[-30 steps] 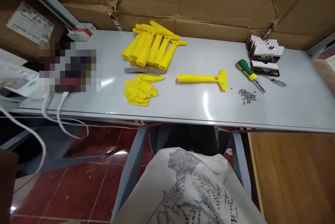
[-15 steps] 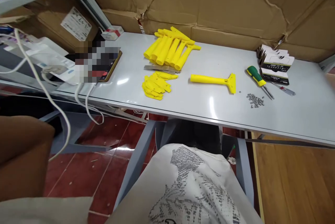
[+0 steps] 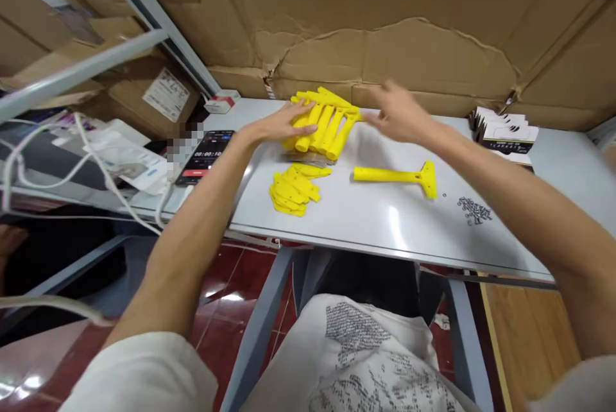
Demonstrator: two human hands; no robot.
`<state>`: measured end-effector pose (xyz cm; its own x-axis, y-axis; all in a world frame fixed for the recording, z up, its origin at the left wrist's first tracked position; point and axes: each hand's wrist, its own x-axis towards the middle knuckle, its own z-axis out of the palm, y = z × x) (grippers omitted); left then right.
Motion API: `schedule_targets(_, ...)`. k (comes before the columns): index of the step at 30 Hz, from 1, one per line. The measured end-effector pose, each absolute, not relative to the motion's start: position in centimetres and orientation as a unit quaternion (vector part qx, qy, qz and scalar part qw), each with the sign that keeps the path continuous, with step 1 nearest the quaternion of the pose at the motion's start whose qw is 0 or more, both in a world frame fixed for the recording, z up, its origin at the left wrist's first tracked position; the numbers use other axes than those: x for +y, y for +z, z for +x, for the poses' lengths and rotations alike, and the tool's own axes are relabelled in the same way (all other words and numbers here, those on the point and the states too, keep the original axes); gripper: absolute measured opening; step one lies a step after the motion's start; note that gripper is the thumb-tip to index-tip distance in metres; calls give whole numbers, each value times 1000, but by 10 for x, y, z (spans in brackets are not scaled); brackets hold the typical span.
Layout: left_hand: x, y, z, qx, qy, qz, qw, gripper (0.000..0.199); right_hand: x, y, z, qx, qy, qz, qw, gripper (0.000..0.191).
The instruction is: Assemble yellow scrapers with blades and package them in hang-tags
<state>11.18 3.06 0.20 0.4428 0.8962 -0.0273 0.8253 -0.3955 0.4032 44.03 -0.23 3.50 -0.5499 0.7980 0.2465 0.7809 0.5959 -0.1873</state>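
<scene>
The yellow handles [image 3: 323,126] lie bunched at the back of the surface [image 3: 481,251], under your left hand [image 3: 282,122], whose spread fingers rest over their left side; you can't tell if it grips any. Your right hand [image 3: 397,110], blurred, is half open by the pile's right end, with no hold visible. In front sit thin blades [image 3: 308,158] and flat yellow pieces [image 3: 293,188]; rightward, one lone scraper [image 3: 394,176], then screws [image 3: 475,210]
</scene>
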Motion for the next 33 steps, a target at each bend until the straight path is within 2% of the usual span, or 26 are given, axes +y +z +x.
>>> schedule_targets(5, 56, -33, 118, 533, 141, 816, 172, 103, 12, 9, 390, -903, 107, -415, 30, 82)
schedule_targets(8, 63, -29, 121, 545, 135, 809, 175, 91, 18, -3, 381, -897, 83, -432, 40, 91)
schedule_targets(13, 66, -22, 122, 564, 130, 787, 213, 86, 16, -3, 385, -890, 62, -448, 56, 78)
schedule_targets(16, 67, -26, 117, 542, 195, 787, 222, 90, -6, 11, 378, -882, -3, -463, 86, 57)
schedule_targets(18, 67, -31, 113, 532, 244, 784, 208, 93, -22, 20, 365, -899, -40, -424, 105, 40)
schedule_targets(22, 65, -34, 110, 538, 324, 761, 163, 101, -43, 21, 328, -947, -23, -318, 33, 37)
schedule_targets(26, 59, -32, 105, 546, 373, 745, 90, 93, -46, 9, 303, -947, -24, -319, 41, 30)
schedule_targets(33, 52, -30, 103, 540, 461, 704, 7, 78, -43, 12, 311, -938, -27, -345, 39, 31)
